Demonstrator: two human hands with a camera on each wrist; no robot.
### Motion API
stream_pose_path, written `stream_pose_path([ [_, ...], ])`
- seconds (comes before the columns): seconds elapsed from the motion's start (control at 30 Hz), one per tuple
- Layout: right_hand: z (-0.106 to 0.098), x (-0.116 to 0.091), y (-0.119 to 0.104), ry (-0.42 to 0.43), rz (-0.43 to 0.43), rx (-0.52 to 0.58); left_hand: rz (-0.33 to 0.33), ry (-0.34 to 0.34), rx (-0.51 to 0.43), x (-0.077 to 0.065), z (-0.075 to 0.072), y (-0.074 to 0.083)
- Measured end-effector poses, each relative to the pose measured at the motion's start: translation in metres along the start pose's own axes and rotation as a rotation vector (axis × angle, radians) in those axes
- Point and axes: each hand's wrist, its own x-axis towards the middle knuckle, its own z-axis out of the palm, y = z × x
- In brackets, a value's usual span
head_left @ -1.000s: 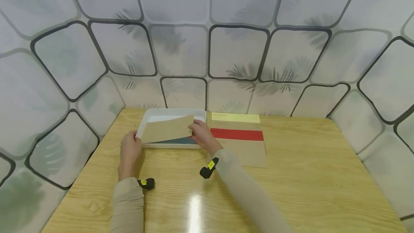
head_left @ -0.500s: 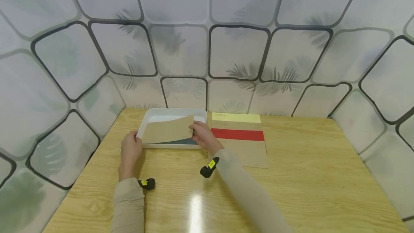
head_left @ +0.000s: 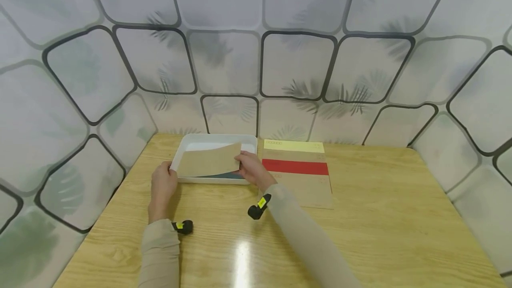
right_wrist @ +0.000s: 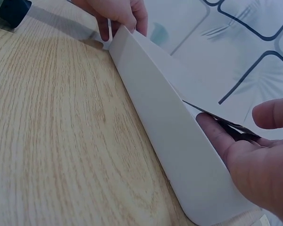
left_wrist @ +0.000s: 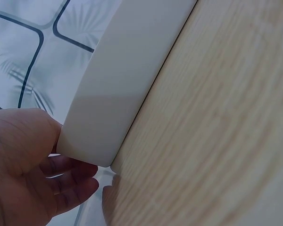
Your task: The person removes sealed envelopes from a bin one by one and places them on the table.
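Observation:
A white tray (head_left: 216, 181) stands at the back left of the table. My left hand (head_left: 163, 186) holds its front left corner, with curled fingers beside the corner in the left wrist view. Inside the tray lies a brown envelope (head_left: 210, 161), its right side raised and bowed. My right hand (head_left: 253, 167) holds that raised right end, thumb on the upper side and fingers (right_wrist: 214, 134) beneath it. Under the brown envelope, a strip of a dark teal flat piece (head_left: 228, 175) shows; the rest of it is hidden.
Right of the tray, overlapping envelopes lie on the wooden table (head_left: 384, 217): a yellow one (head_left: 294, 146), a red one (head_left: 295, 166) and brown ones (head_left: 306, 190). A patterned curtain (head_left: 296, 66) rises behind the table. Black wrist cameras (head_left: 258, 208) sit on both sleeves.
Both hands keep their places on the tray and the brown envelope. The raised end of the envelope stays about the same; the head view shifts very slightly.

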Motion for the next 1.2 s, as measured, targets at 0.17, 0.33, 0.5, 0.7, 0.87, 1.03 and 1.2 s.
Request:
stream_pose_path([
  [0.17, 0.001, 0.002, 0.002, -0.002, 0.004, -0.029, -0.006, -0.006, -0.003, 0.001, 0.000, 0.000],
  [0.33, 0.002, 0.002, 0.003, -0.005, -0.019, -0.068, -0.014, -0.012, 0.001, 0.001, 0.000, 0.001],
  [0.5, 0.001, 0.002, 0.003, 0.005, -0.038, -0.101, -0.028, -0.018, 0.003, 0.002, 0.000, 0.001],
  [0.7, -0.003, -0.002, 0.002, 0.009, -0.036, -0.118, -0.009, -0.006, 0.008, 0.001, 0.000, 0.000],
  [0.87, -0.005, -0.008, -0.004, 0.007, -0.038, -0.117, -0.008, -0.020, 0.004, 0.000, -0.001, -0.001],
  [1.03, -0.008, -0.011, -0.008, 0.021, -0.037, -0.125, -0.017, -0.031, 0.000, 0.001, -0.002, 0.000],
  [1.2, -0.014, -0.013, -0.010, 0.022, -0.038, -0.119, -0.022, -0.036, -0.007, 0.000, -0.001, 0.000],
])
